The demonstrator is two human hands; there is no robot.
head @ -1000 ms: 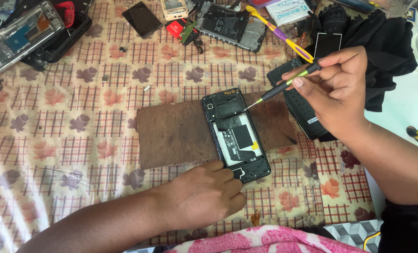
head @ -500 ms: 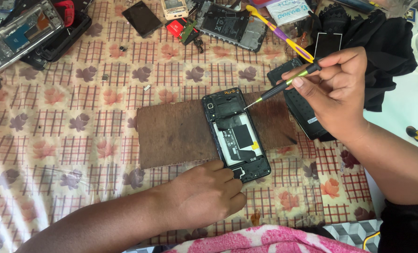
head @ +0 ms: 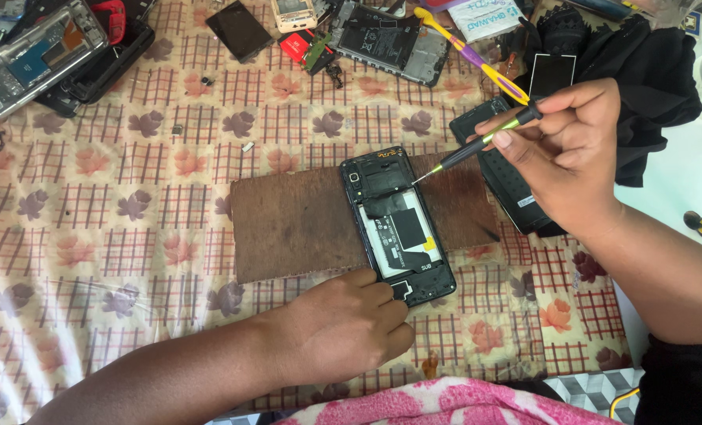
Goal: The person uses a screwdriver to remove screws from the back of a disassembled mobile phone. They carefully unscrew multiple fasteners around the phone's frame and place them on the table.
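Lying at the far left, at about ten o'clock of the picture, an opened phone frame is resting on the patterned cloth. Toward the middle, a brown board is lying on the cloth, and the opened phone is sitting across its right part, back cover off. The left hand is pressing at the six o'clock end of this phone, its fingers curled and touching the lower edge. To the right, the right hand is pinching a thin screwdriver between thumb and closed fingers. The tip is pointing toward eight o'clock and is meeting the phone's upper right edge. Under this hand a black phone cover is lying, and black fabric is bunching at two o'clock.
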